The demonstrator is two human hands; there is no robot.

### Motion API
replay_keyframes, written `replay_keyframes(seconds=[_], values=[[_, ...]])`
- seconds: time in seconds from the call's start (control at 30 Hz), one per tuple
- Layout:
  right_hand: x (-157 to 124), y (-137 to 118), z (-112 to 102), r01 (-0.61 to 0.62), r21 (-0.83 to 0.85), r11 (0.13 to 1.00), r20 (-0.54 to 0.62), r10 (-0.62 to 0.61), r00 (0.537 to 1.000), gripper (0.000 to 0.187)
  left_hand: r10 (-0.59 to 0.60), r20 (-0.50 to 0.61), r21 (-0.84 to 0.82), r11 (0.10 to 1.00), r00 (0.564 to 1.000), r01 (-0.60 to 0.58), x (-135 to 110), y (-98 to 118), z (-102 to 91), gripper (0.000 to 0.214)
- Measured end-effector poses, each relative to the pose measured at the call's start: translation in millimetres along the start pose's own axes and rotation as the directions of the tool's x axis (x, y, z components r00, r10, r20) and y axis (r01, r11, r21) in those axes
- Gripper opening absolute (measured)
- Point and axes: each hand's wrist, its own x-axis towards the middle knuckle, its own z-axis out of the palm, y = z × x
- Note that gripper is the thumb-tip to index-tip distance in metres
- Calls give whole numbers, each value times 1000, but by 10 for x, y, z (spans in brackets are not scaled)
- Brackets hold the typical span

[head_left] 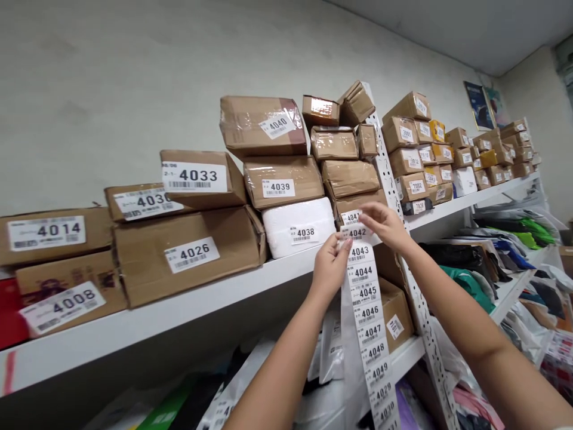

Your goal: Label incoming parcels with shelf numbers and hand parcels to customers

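My left hand point(329, 263) pinches the upper end of a long strip of white number labels point(367, 310), near the one marked 4042. The strip hangs down past the shelf edge, its numbers running through the 4040s, then 4029 and 4030. My right hand point(385, 226) is curled just above and to the right, fingertips closed at the right edge of the 4041 label point(351, 218). This label is in front of the lowest brown carton point(373, 198) of a stack; whether it is stuck down I cannot make out. Left of my hands sits a white wrapped parcel point(298, 218) labelled 4038.
Brown cartons labelled 4039 point(286, 169), 4040 point(250, 122), 4033 point(201, 156) and 4026 point(143, 251) are stacked along the white shelf point(179, 322). A perforated white upright point(389, 161) stands right of my hands. Bagged parcels point(474, 286) fill lower shelves.
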Motion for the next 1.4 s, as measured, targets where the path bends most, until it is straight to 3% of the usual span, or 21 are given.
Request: replay_keyframes(seconds=[0.07, 0.1, 0.27, 0.4, 0.53, 0.6, 0.7, 0.77, 0.83, 0.9, 0.97, 1.03, 1.1, 1.3, 1.4], values=[[-21, -4, 7, -73, 168, 983, 128, 51, 990, 36, 13, -62, -29, 999, 998, -15, 66, 2, 73, 26], [-17, -8, 17, -96, 216, 972, 134, 68, 989, 37, 39, -119, -19, 999, 992, -42, 103, 17, 110, 25], [135, -91, 55, -55, 322, 945, -57, 78, 995, 37, 165, -358, 103, 985, 919, -137, 331, 195, 232, 25], [390, -168, 81, 76, 146, 986, -157, -52, 986, 19, 240, -457, 172, 969, 857, -179, 506, 280, 237, 43], [740, -162, 114, 133, -71, 989, -206, -145, 968, 6, 83, -343, 37, 997, 936, -75, 559, 224, 207, 30], [908, -155, 110, 115, -168, 979, -224, -151, 963, 6, 33, -283, 106, 994, 959, -2, 528, 183, 169, 32], [1054, -195, 68, 55, -403, 914, -161, -130, 978, 8, 171, -235, 257, 960, 957, -108, 466, 153, 66, 37], [1045, -258, 27, 25, -556, 831, -178, -148, 973, 23, 265, -181, 246, 945, 947, -217, 452, 160, -21, 34], [956, -328, -10, 38, -601, 798, -243, -227, 943, 43, 271, -153, 159, 956, 950, -247, 468, 180, -95, 29], [821, -383, -31, 123, -497, 859, -209, -256, 944, 45, 219, -144, -1, 975, 965, -222, 502, 202, -134, 23], [692, -406, -23, 190, -275, 942, -61, -215, 975, 36, 163, -129, -169, 968, 978, -184, 546, 220, -133, 34], [614, -396, 9, 156, -67, 986, 58, -152, 987, 35, 130, -130, -250, 955, 983, -160, 598, 231, -103, 39], [609, -368, 55, 111, 54, 992, 54, -114, 992, 36, 136, -187, -266, 946, 973, -183, 664, 239, -65, 36], [867, -361, 175, 105, 120, 987, -63, -98, 993, 18, 171, -392, -164, 954, 904, -252, 971, 330, -43, 15], [1020, -428, 229, 146, 22, 989, -80, -144, 986, 9, 183, -496, -24, 974, 849, -224, 1128, 418, -83, 34]])
